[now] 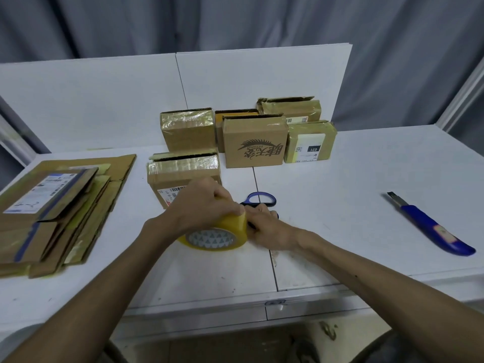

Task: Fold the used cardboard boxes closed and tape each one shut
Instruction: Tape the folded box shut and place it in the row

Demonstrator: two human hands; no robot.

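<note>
A yellow tape roll (217,238) sits at the table's middle front. My left hand (207,203) grips its top from the left. My right hand (264,226) meets the roll's right edge, fingers curled at the tape there and lying over blue-handled scissors (262,199). Just behind my left hand stands a taped cardboard box (180,174) with a shipping label. Several more taped boxes stand further back, among them one with a black printed logo (254,142) and one with a white label (310,142).
A pile of flattened cardboard (60,208) lies at the left. A blue utility knife (429,226) rests at the right. White panels (235,79) stand upright behind the boxes. The table's front edge (235,307) runs below my forearms.
</note>
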